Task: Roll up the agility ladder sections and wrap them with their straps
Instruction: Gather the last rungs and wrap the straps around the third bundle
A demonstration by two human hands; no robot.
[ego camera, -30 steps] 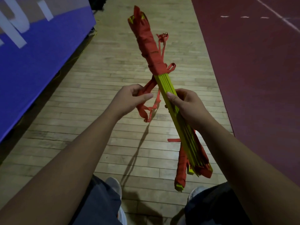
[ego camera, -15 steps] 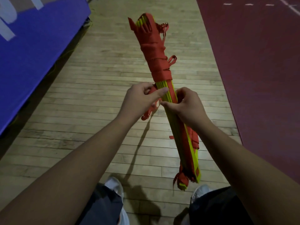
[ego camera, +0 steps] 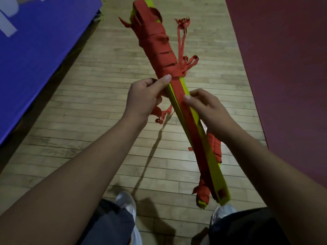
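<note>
Head view. Blue mat (ego camera: 35, 59) at far left, beside the wood floor (ego camera: 99, 124). Left hand (ego camera: 143, 98) grips the ladder bundle (ego camera: 211, 156) at mid-length, thumb pressed on the lower edge of the red strap (ego camera: 159, 46) winding. Bundle is held in the air, slanting from top centre to lower right, upper half wrapped. Right hand (ego camera: 207, 106) clamps it just below, thumb on the strap. Dark red court (ego camera: 283, 68) at right.

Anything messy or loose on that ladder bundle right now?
Yes. Only the far half of the ladder bundle is wrapped; strap loops stick out loose beside it, and a strap tail dangles under the left hand.
</note>
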